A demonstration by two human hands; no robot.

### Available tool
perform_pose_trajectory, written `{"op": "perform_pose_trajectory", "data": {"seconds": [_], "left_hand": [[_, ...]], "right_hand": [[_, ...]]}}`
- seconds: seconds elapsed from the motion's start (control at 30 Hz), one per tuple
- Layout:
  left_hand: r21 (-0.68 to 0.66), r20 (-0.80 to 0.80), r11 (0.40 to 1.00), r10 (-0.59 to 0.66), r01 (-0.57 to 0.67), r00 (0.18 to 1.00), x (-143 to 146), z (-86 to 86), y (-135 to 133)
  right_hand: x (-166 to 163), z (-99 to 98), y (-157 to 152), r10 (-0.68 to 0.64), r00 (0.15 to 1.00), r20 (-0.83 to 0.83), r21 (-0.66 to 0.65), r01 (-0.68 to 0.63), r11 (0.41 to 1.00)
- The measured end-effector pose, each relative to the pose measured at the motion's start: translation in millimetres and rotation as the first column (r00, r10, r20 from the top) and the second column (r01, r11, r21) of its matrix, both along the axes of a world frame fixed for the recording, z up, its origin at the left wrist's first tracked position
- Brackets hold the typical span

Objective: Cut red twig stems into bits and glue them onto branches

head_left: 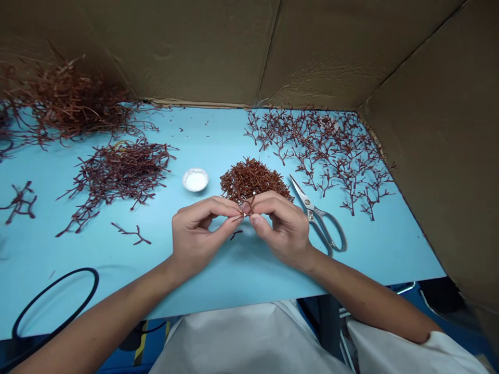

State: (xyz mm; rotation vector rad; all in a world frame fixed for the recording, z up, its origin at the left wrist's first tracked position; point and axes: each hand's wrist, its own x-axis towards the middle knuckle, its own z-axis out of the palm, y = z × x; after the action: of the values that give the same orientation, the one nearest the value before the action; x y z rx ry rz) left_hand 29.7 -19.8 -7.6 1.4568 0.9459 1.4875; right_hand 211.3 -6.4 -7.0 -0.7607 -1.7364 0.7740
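Observation:
My left hand (pixel 198 234) and my right hand (pixel 283 231) meet over the blue table, their fingertips pinching a small reddish-brown branched sprig (pixel 246 208) with a tiny white speck on it. Just behind my fingers lies a dense heap of similar sprigs (pixel 251 179). A white shallow lid (pixel 195 179) holding white powder or paste stands beyond my left hand. Steel scissors (pixel 312 208) with grey handles lie beside my right hand, blades pointing away from me. A thin dark sprig (pixel 236 235) lies below my fingertips.
Spread sprigs (pixel 319 156) cover the table's back right, and larger tangled heaps (pixel 120 171) lie at left. Loose sprigs (pixel 132 234) lie near the front. A black cord loop (pixel 54 296) sits at front left. Cardboard walls (pixel 195 52) enclose the back and right of the blue table (pixel 249 135).

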Motion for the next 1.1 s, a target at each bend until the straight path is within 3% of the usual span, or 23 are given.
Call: {"op": "perform_pose_trajectory", "data": {"seconds": [0.47, 0.67, 0.77, 0.87, 1.1], "left_hand": [[0.017, -0.094, 1.0, -0.003, 0.004, 0.996, -6, -10.5, 3], [-0.167, -0.045, 0.985, 0.045, -0.052, 0.998, -1, -5.8, 9], [-0.184, -0.082, 0.974, 0.116, -0.129, 0.99, 1, -2.5, 10], [-0.132, -0.119, 0.979, 0.139, -0.155, 0.983, 2, 0.4, 9], [-0.014, -0.172, 0.995, 0.091, -0.094, 0.981, 6, 0.1, 2]], "right_hand": [[2, 0.2, 4, 0.02, 0.998, 0.064, 0.019, -0.021, 1.0], [9, 1.8, 11, 0.018, 0.979, 0.202, 0.014, -0.021, 1.0], [12, -2.1, 13, -0.126, 0.951, 0.283, 0.199, 0.071, 0.977], [13, -5.0, 14, -0.261, 0.901, 0.347, 0.426, 0.096, 0.9], [10, 1.6, 11, -0.414, 0.83, 0.374, 0.629, 0.101, 0.771]]}}
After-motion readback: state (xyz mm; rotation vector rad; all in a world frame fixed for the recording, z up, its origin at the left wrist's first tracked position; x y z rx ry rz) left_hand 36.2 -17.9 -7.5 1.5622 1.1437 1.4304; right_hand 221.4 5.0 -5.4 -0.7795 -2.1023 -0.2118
